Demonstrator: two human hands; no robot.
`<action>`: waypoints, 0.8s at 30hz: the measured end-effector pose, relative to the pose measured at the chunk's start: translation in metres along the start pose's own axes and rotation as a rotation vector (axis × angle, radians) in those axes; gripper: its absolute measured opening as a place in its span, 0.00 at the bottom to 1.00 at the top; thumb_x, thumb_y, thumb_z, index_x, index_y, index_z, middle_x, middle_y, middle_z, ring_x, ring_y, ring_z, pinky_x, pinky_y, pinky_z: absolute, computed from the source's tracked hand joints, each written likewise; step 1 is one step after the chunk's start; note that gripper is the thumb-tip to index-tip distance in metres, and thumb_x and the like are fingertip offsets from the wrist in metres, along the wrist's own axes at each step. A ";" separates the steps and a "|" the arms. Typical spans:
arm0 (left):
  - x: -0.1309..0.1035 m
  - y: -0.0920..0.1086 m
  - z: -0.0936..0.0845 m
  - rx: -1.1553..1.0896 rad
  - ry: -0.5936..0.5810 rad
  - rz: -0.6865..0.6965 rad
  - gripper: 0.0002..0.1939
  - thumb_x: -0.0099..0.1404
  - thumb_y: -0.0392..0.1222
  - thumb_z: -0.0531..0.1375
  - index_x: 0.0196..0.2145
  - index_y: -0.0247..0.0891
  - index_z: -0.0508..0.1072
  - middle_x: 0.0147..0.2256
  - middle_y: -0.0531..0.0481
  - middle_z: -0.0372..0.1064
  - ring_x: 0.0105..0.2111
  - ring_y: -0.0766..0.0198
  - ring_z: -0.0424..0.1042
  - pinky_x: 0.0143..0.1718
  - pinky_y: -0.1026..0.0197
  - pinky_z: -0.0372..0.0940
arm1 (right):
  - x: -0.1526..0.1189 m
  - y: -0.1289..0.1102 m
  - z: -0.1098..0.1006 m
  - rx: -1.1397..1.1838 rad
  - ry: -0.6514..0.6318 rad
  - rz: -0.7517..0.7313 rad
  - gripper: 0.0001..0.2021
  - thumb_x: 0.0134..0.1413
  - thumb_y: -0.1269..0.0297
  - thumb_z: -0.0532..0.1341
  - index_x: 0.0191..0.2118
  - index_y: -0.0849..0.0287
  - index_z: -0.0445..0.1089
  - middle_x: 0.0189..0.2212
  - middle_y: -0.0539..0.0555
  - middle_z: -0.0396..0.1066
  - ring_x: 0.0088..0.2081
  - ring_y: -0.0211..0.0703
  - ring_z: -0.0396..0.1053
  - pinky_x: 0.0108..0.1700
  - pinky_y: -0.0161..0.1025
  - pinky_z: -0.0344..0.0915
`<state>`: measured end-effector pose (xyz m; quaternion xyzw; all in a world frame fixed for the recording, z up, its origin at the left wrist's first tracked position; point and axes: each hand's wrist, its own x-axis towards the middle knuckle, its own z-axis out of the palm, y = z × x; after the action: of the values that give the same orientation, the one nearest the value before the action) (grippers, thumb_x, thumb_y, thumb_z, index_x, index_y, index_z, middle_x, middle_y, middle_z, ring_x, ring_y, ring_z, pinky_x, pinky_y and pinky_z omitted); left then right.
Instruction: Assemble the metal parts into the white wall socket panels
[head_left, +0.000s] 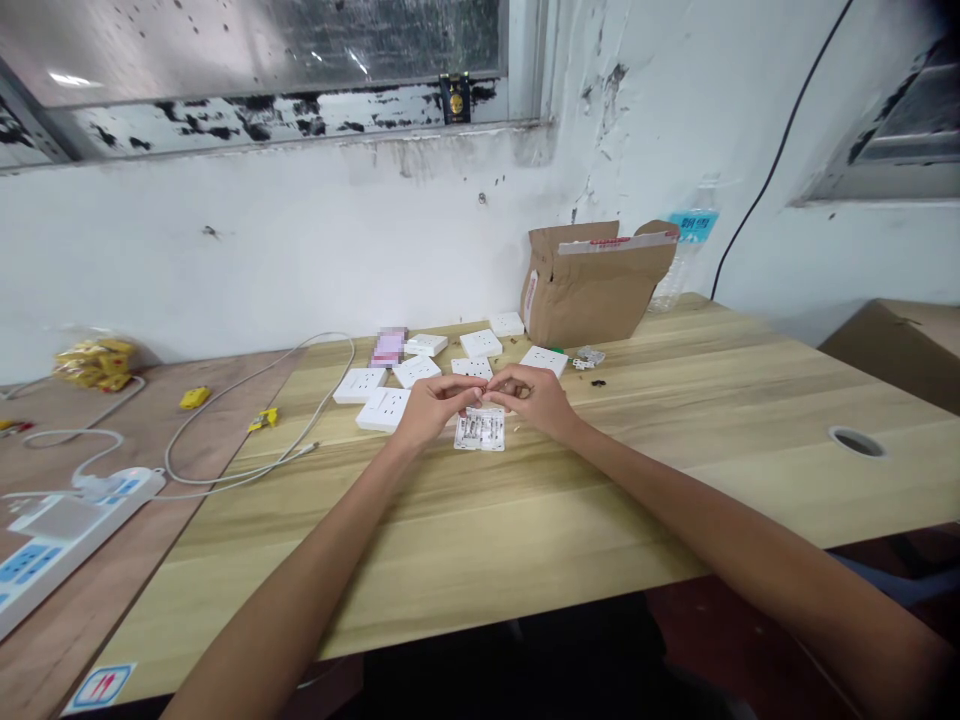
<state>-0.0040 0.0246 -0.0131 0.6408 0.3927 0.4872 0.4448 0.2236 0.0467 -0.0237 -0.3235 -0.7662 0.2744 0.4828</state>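
My left hand [439, 405] and my right hand [536, 398] meet fingertip to fingertip, both pinched around something too small to make out. Just below them an opened white socket housing [480, 430] lies on the wooden table, its inner parts facing up. Behind and left of my hands are several white socket panels, one of them [383, 410] close to my left hand. Another white panel [545, 360] is just behind my right hand. Small brass-coloured bits lie beside the opened housing.
A brown cardboard box [592, 285] and a plastic bottle [682, 255] stand at the back. Small dark parts [598, 383] lie to the right. A white cable [225, 485], yellow pieces [195, 397] and a power strip [82, 530] occupy the left.
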 end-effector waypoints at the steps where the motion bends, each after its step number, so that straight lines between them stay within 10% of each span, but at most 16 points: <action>1: 0.000 -0.001 0.000 -0.015 0.003 0.000 0.16 0.65 0.52 0.75 0.46 0.42 0.90 0.37 0.45 0.86 0.36 0.55 0.83 0.35 0.55 0.76 | 0.000 0.000 0.000 -0.030 0.010 -0.037 0.13 0.63 0.49 0.75 0.39 0.54 0.82 0.32 0.52 0.81 0.28 0.41 0.73 0.34 0.40 0.69; 24: 0.001 -0.001 0.002 -0.122 -0.021 0.018 0.16 0.64 0.51 0.78 0.45 0.40 0.88 0.37 0.44 0.86 0.36 0.56 0.82 0.32 0.58 0.73 | -0.005 -0.011 0.001 -0.084 0.041 -0.185 0.05 0.69 0.59 0.70 0.43 0.53 0.81 0.33 0.52 0.79 0.28 0.40 0.73 0.33 0.40 0.69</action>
<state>-0.0023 0.0251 -0.0141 0.6211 0.3517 0.5075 0.4827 0.2212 0.0359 -0.0185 -0.2771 -0.7934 0.1895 0.5077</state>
